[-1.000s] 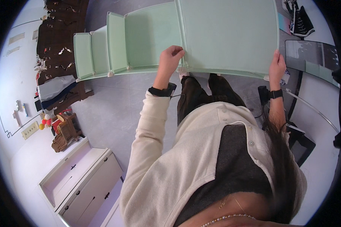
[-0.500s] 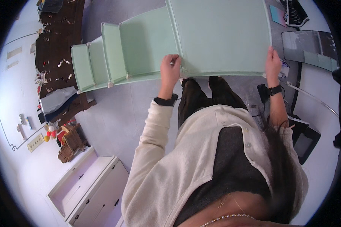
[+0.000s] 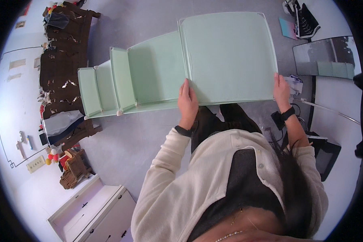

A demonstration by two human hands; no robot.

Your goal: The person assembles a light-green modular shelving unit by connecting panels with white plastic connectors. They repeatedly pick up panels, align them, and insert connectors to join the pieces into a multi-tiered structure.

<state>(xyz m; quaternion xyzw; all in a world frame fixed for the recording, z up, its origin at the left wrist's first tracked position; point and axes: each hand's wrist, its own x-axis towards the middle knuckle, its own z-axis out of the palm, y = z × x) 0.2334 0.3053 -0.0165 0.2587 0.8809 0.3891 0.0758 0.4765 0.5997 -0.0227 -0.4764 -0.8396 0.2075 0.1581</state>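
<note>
A pale green panel unit (image 3: 157, 66) with white corner joints stretches before me, its compartments stepping away to the left. The large square panel (image 3: 230, 56) at its right end lies between my hands. My left hand (image 3: 187, 104) is closed on this panel's left edge near the seam, fingers pointing away from me; part of its grip is hidden. With the fingers wrapped over the panel's right edge, my right hand (image 3: 282, 92) holds that side near the front corner.
Left stands a dark brown wooden bench (image 3: 64, 56) with cloths on it. A white drawer cabinet (image 3: 105, 213) is at lower left. To the right are a mirror-like dark panel (image 3: 324, 56), a black shoe (image 3: 306, 22), a metal rod (image 3: 330, 109) and a black box (image 3: 326, 155).
The view has shifted, so the whole far edge of the square panel shows. My left hand has gone from a pinch at the seam to lying along the panel's edge. My right hand stays on its edge.
</note>
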